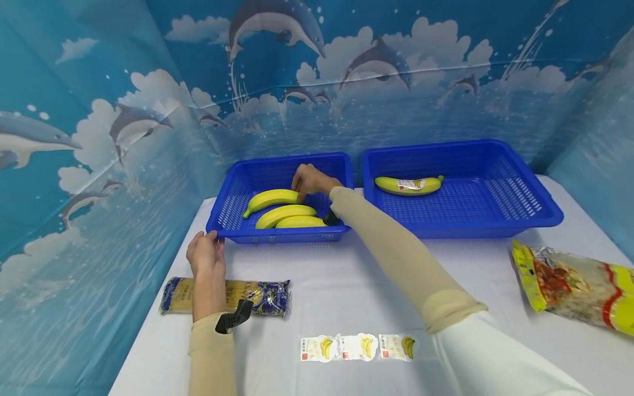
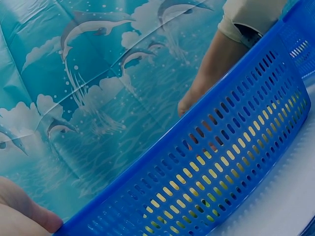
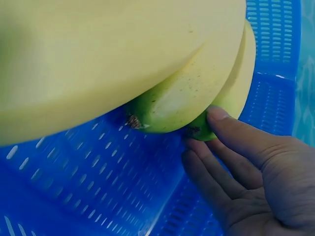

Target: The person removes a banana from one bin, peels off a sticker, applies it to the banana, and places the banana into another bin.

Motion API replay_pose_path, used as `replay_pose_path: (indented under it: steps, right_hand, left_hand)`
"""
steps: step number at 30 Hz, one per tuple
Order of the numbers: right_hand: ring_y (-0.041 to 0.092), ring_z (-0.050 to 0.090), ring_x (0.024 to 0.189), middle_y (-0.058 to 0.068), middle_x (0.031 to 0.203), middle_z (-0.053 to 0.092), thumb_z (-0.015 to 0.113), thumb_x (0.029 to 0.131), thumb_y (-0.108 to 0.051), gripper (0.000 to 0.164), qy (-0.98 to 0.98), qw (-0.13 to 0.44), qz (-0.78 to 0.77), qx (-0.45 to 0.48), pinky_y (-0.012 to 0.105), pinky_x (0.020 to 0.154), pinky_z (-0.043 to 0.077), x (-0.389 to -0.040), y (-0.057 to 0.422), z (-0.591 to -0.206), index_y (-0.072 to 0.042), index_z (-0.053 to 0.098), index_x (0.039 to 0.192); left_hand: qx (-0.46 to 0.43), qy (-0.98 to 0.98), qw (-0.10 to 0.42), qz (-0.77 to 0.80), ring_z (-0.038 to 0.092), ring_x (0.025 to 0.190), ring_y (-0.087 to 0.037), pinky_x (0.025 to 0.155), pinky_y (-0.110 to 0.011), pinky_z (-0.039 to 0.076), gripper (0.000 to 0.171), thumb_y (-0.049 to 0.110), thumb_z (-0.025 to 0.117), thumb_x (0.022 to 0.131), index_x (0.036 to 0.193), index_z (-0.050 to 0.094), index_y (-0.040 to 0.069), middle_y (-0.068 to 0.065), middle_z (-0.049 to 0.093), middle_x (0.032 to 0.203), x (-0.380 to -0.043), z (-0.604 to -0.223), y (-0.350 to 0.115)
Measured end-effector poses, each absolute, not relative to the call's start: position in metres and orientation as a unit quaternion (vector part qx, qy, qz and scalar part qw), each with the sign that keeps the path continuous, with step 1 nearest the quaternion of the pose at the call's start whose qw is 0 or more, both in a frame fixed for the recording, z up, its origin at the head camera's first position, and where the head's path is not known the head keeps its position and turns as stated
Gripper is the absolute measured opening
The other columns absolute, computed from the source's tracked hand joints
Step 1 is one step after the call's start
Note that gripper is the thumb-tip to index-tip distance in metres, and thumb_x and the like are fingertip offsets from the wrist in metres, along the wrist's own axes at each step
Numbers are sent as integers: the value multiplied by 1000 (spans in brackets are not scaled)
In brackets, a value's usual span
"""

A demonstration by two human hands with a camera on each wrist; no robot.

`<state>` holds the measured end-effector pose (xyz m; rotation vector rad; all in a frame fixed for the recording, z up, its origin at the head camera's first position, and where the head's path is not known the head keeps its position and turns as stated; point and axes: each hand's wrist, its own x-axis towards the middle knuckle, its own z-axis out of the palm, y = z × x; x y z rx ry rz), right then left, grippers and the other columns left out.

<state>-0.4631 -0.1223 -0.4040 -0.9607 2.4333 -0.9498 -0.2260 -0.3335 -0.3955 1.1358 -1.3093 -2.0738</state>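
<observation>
In the head view a blue plastic basket [image 1: 282, 238] holds three yellow bananas. My left hand [image 1: 205, 256] grips its front left corner; the left wrist view has the thumb [image 2: 42, 219] on the rim. Inside the basket, my right hand [image 1: 312, 180] pinches the right end of the farthest banana [image 1: 271, 199]. Close up in the right wrist view, the thumb [image 3: 219, 114] presses that banana's greenish tip, with fingers below it. The middle banana [image 1: 284, 214] and the front banana [image 1: 299, 222] lie nearer the front wall, seen through slots in the left wrist view.
A second blue basket [image 1: 465, 226] stands to the right, holding a banana [image 1: 386, 184] with a label on it. Three banana stickers [image 1: 366, 347] lie on the white table in front. A noodle packet [image 1: 269, 297] lies under my left forearm; a yellow-ended food bag [image 1: 569, 283] is at right.
</observation>
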Motion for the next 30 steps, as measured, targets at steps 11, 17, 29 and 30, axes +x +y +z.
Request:
replay_pose_path:
  steps: [11, 17, 29, 30]
  right_hand:
    - [35, 66, 128, 25, 143, 66, 78, 97, 1, 46, 831, 227, -382, -333, 42, 90, 65, -458, -110, -390, 8, 65, 141]
    - [33, 73, 118, 25, 138, 70, 72, 103, -2, 37, 818, 229, -387, -359, 42, 91, 65, -452, -112, -381, 7, 68, 138]
    - [45, 74, 111, 29, 121, 76, 65, 107, -1, 28, 799, 204, -421, -378, 48, 97, 63, -445, -98, -361, 12, 71, 131]
    - [45, 74, 111, 28, 121, 76, 65, 107, -1, 28, 800, 198, -420, -381, 47, 96, 63, -444, -96, -359, 12, 71, 131]
  left_hand:
    - [406, -481, 209, -748, 52, 144, -15, 112, -20, 48, 62, 5, 47, 112, 170, 29, 13, -12, 36, 171, -227, -396, -331]
    - [400, -473, 210, -757, 48, 149, -15, 114, -20, 46, 63, 4, 46, 112, 171, 26, 12, -11, 31, 174, -226, -398, -333]
    - [394, -482, 204, -756, 46, 151, -15, 116, -21, 44, 63, 7, 46, 113, 172, 25, 13, -11, 30, 175, -222, -398, -333]
    - [392, -482, 203, -757, 45, 151, -15, 117, -21, 43, 63, 7, 46, 113, 172, 24, 13, -11, 30, 175, -222, -397, -333]
